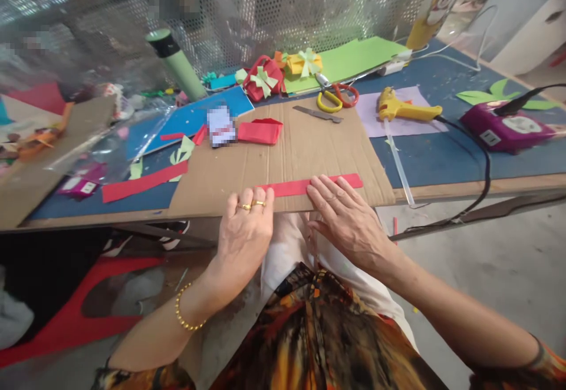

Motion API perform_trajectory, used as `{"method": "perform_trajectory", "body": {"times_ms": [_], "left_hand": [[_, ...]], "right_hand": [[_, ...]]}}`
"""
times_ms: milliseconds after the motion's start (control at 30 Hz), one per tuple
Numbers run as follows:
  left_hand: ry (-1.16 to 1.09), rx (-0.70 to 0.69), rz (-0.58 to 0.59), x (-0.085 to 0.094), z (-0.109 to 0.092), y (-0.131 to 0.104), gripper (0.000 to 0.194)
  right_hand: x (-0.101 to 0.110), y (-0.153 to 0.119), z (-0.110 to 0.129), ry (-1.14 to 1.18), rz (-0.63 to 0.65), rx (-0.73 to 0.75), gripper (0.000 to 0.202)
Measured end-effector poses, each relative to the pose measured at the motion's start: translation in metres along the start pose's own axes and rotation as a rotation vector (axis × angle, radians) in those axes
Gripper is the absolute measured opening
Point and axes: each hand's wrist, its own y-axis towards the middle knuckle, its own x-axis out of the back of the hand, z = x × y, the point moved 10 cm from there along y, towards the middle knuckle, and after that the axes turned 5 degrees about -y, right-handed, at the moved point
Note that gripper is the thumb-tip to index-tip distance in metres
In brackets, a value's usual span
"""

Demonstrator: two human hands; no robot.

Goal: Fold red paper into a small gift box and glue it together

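A red paper strip (292, 187) lies along the near edge of a brown cardboard sheet (327, 148). My left hand (247, 225), wearing gold rings, has its fingers bent together over the strip's left end; the thumb is hidden. Flat across the strip's right part rests my right hand (349, 219), fingers stretched out. Beyond the hands, a folded red paper piece (260, 132) sits on the cardboard. A metal blade (317, 114) lies near the cardboard's far edge, beside scissors (333, 98) with yellow and red handles.
To the right are a yellow glue gun (409, 107) on lilac paper (374, 124) and a purple power socket (508, 124) with a black cord. Another red strip (145, 182) lies left. Behind stand a green bottle (179, 65) and red and yellow paper crafts (264, 77).
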Motion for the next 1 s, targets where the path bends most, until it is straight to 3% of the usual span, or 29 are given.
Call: {"method": "perform_trajectory", "body": {"times_ms": [100,233,333,467,633,700,833,1000], "left_hand": [[-0.009,0.063,0.028,-0.001,0.012,-0.011,0.044],[-0.005,0.114,-0.023,0.012,0.018,-0.008,0.038],[-0.067,0.098,-0.147,0.022,0.010,0.003,0.034],[-0.247,-0.040,-0.196,0.008,-0.008,0.013,0.028],[-0.298,-0.059,-0.196,-0.004,0.001,0.016,0.023],[-0.347,-0.072,-0.164,-0.006,0.006,0.019,0.021],[-0.355,-0.117,-0.075,-0.008,0.010,0.026,0.022],[-0.189,-0.257,-0.070,0.001,-0.001,0.029,0.028]], "right_hand": [[-0.003,0.000,-0.002,0.024,-0.002,0.000,0.064],[-0.005,0.001,0.000,-0.023,-0.022,0.039,0.059],[-0.004,0.002,0.003,-0.084,-0.051,0.059,0.056],[-0.002,0.003,0.004,-0.085,-0.056,0.070,0.055],[0.021,0.011,-0.004,-0.020,-0.024,0.082,0.040],[0.028,0.018,-0.009,-0.049,0.045,0.100,0.032],[0.029,0.028,-0.014,-0.131,0.198,0.142,0.021],[0.025,0.037,-0.006,-0.314,0.223,0.211,0.019]]}}
